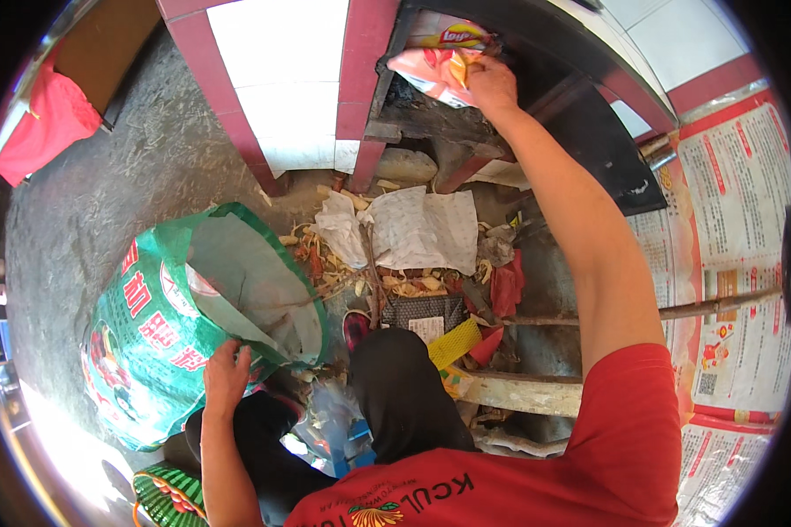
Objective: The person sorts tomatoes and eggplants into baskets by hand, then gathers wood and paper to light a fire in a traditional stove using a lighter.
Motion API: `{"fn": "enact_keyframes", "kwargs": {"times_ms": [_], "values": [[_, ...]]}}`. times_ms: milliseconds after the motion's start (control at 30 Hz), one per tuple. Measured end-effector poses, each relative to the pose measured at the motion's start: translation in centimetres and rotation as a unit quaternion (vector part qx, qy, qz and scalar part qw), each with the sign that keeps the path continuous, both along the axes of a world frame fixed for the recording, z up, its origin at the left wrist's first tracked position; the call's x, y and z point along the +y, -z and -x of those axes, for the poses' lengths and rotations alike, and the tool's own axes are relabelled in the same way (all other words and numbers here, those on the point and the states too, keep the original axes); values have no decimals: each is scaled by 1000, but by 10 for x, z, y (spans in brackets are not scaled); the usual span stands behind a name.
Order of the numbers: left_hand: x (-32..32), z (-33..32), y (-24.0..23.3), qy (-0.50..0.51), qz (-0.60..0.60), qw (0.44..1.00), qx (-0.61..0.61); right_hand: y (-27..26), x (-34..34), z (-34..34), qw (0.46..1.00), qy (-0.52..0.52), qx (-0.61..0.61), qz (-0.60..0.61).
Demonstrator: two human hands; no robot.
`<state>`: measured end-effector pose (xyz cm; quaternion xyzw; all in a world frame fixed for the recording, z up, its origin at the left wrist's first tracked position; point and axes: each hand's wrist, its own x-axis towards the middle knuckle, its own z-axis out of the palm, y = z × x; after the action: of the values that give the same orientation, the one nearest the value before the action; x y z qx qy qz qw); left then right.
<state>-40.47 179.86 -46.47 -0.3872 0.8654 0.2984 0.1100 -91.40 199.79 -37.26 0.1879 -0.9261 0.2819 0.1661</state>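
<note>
At the top, my right hand grips a pink and white snack packet at the dark opening of a tiled stove. Part of another Lay's packet shows just behind it. My left hand is at the rim of a large green woven sack, its fingers bent over the edge; the sack lies tilted with its mouth towards the middle, and some thin twigs show inside. A crumpled white paper sheet lies on the floor below the stove, over corn husks and scraps.
A wooden plank and a long stick lie at the right, beside a wall covered with printed sheets. Yellow foam netting and red scraps are near my knee. A green basket stands at the lower left.
</note>
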Motion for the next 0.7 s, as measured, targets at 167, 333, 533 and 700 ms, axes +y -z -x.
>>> {"fn": "enact_keyframes", "kwargs": {"times_ms": [167,333,533,700], "values": [[-9,6,3,18,-2,1000,5,12,-2,57,998,-3,-6,-67],[-15,9,5,24,-19,1000,0,28,-26,82,987,-135,-22,-84],[-17,11,8,32,-25,999,-1,41,-40,112,979,-159,-117,41],[-20,10,5,31,-25,999,5,30,-68,121,990,-97,-76,72]]}}
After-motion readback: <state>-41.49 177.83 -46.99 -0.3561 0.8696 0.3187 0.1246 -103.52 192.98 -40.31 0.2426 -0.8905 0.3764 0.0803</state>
